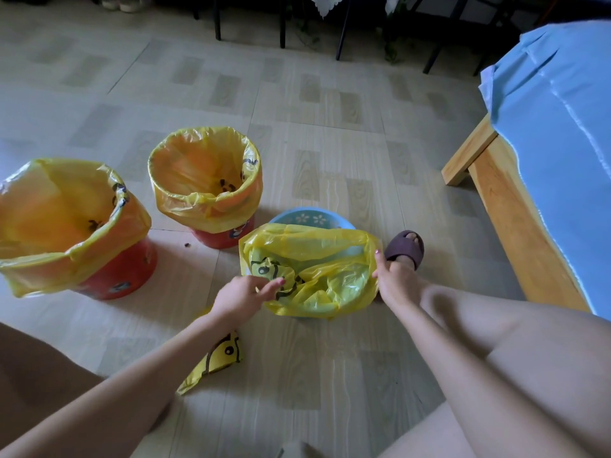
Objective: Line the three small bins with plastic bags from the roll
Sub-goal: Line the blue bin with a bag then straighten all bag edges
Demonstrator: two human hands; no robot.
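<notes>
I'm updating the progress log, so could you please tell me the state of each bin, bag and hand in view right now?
Left red bin: lined, yellow bag folded over its rim.
Middle red bin: lined, bag folded over its rim.
Blue bin: not yet lined.
Third yellow bag: opened over the blue bin, far rim uncovered.
Left hand: holds the bag's near-left edge.
Right hand: fingers grip its right edge.
Bag roll: on the floor.

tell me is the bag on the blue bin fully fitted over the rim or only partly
Only partly. The yellow bag covers the near side of the blue bin; its far rim is bare. Both hands, left hand and right hand, grip it.
</notes>
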